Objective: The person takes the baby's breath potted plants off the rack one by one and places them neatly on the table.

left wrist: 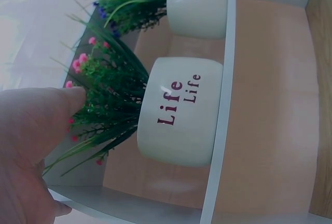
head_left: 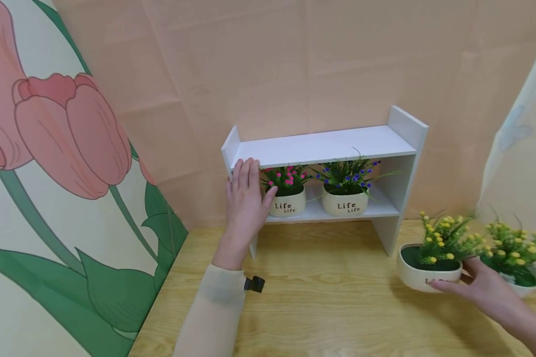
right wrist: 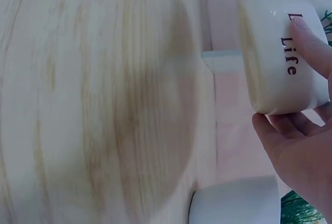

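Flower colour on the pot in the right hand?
Yellow flowers, among green leaves; shows best in the head view.

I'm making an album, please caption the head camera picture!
Left grip at the shelf, right grip holding a pot of yellow flowers above the table.

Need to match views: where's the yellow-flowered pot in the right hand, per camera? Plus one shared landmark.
Head: the yellow-flowered pot is lower right, in the right hand, above the wooden tabletop.
Left wrist: not in it.
Right wrist: upper right, lettered "Life", with fingers on it.
Shared landmark: the white shelf, central in head, its board edge running down left wrist, a part right of centre in right wrist.
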`<state>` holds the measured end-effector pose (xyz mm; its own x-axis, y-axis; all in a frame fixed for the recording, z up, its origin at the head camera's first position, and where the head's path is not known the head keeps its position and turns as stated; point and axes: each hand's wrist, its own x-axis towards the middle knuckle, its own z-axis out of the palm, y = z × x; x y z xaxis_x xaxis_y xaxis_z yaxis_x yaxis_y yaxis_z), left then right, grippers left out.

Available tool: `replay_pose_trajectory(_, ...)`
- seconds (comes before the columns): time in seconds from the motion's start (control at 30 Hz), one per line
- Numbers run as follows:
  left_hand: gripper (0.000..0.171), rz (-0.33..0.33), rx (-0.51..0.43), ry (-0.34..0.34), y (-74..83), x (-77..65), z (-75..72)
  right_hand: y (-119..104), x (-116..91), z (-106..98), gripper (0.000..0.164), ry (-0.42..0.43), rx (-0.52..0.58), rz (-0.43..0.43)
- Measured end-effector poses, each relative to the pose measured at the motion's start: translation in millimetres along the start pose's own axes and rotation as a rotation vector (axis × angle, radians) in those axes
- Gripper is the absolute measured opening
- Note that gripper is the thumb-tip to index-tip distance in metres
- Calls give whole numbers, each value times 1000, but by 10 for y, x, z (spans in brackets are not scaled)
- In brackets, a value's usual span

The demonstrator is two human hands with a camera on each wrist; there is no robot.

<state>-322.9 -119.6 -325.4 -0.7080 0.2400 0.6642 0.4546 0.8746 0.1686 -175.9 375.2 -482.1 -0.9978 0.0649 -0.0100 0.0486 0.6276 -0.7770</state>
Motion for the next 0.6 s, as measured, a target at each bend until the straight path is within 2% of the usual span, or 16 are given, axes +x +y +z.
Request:
replay_pose_trajectory(0.23, 80, 1, 6, -6, 3, -3, -6, 109, -14, 3, 109, 19, -21, -29)
replay_pose_trajectory(0.43, 80, 0, 0, -10, 0, 0, -2, 183, 17, -21, 110, 9, -75, -11)
replay_pose_trajectory(0.6, 80, 2, -5, -2, -3, 7, -1, 250, 19, -12, 107, 37, -105, -50)
